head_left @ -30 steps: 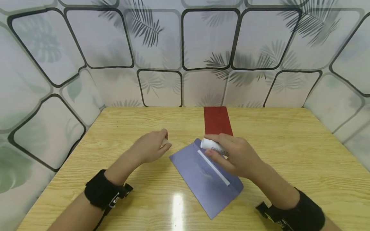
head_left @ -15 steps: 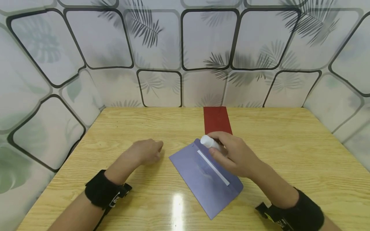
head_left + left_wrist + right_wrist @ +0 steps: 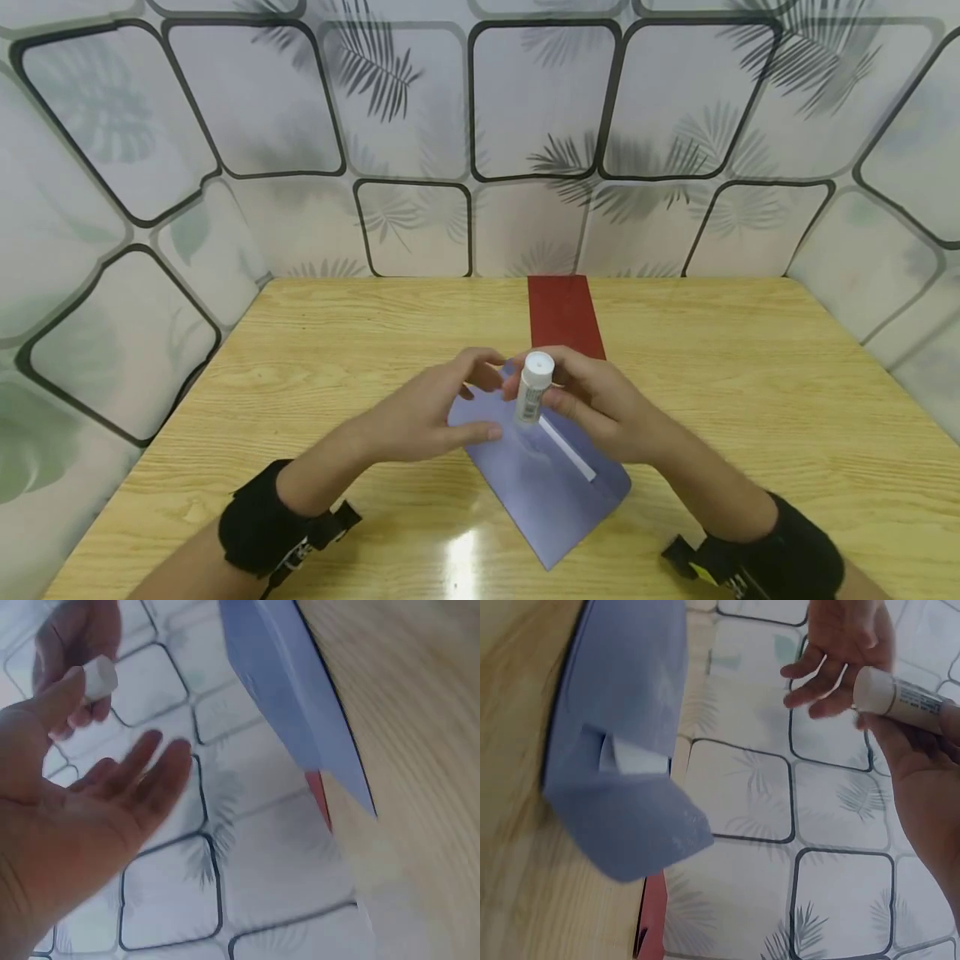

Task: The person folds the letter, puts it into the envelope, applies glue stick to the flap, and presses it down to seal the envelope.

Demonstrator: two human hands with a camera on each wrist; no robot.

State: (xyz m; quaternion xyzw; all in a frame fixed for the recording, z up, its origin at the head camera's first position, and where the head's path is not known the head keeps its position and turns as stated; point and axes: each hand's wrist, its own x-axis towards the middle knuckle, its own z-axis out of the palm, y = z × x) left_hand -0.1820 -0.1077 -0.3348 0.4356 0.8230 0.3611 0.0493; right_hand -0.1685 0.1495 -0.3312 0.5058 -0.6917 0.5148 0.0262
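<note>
My right hand (image 3: 600, 404) holds a white glue stick (image 3: 534, 387) between thumb and fingers, its round white end up and its printed label showing below. The stick is over a purple envelope (image 3: 540, 500), whose flap is raised in the right wrist view. Inside the envelope's mouth a white strip (image 3: 567, 450) shows. My left hand (image 3: 427, 408) is just left of the glue stick, thumb and fingers apart, with nothing held. In the left wrist view its spread fingers (image 3: 161, 780) point toward the stick, and a gap appears between them.
A red envelope-like sheet (image 3: 564, 312) lies flat behind the purple envelope, reaching the table's back edge. The wooden table (image 3: 750, 375) stretches to both sides, with a patterned wall covering (image 3: 420, 225) behind it.
My left hand has moved right toward the glue stick and its fingers have spread; the small pale thing seen in it earlier no longer shows. The right hand has tipped the stick upright.
</note>
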